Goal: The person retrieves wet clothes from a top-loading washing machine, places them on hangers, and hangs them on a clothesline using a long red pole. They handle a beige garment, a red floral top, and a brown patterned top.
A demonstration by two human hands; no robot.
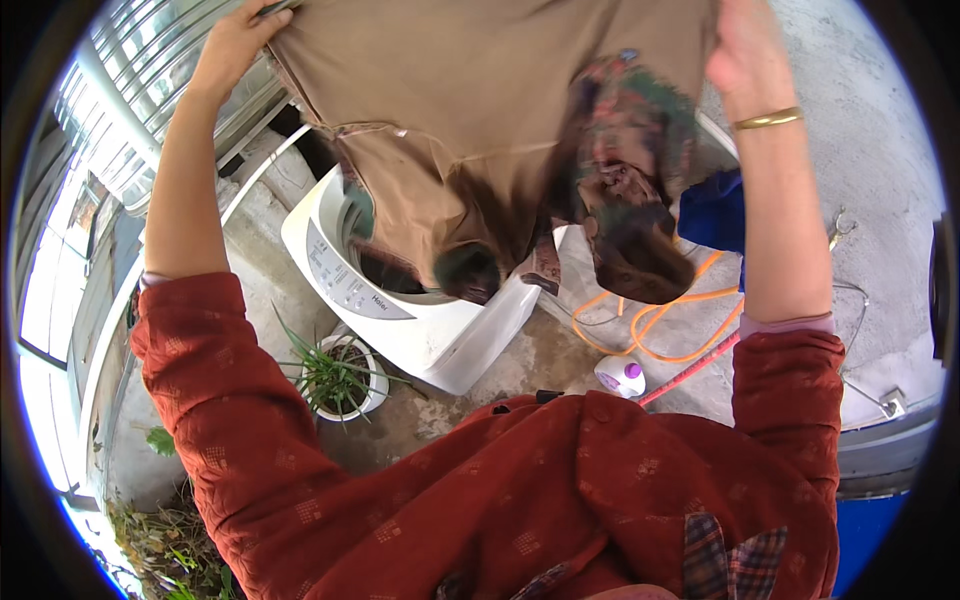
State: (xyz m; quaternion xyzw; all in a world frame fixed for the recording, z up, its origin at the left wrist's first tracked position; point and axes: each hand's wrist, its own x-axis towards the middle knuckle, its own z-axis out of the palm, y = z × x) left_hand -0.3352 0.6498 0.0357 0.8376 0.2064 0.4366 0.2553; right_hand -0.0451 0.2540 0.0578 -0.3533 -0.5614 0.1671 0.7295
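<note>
A brown garment (450, 82), with dark patterned parts showing at its lower right, is spread between my raised hands. My left hand (240, 37) grips its upper left edge near the top rim of the view. At the upper right my right hand (754, 56), blurred and with a gold bangle at its wrist, is at the garment's right edge; its fingertips are partly cut off by the picture's rim. The cloth hangs over a white top-loading Haier washing machine (420, 330), whose open drum shows partly behind it.
A potted spiky plant (341, 379) stands beside the machine. On the floor lie an orange hose (645, 341), a red hose (694, 367) and a white bottle with a purple cap (621, 375). Blue cloth (712, 210) hangs near my right forearm. Metal bars (172, 67) are at the upper left.
</note>
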